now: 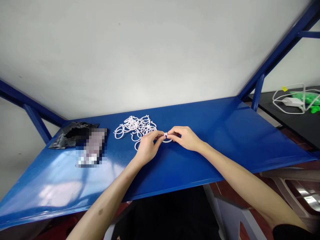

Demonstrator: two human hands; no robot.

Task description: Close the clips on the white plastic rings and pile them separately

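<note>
A white plastic ring (167,139) is held between both my hands just above the blue table (225,140). My left hand (148,147) pinches its left side with thumb and fingers, and my right hand (185,137) pinches its right side at the small clasp. Right behind my left hand lies a pile of several more white plastic rings (135,127), tangled together on the tabletop.
A black plastic bag (72,132) lies at the table's left, with a blurred object (92,148) beside it. Blue frame struts (277,53) rise at both sides. A black surface at far right holds a white cable and charger (291,100) and green items (310,99).
</note>
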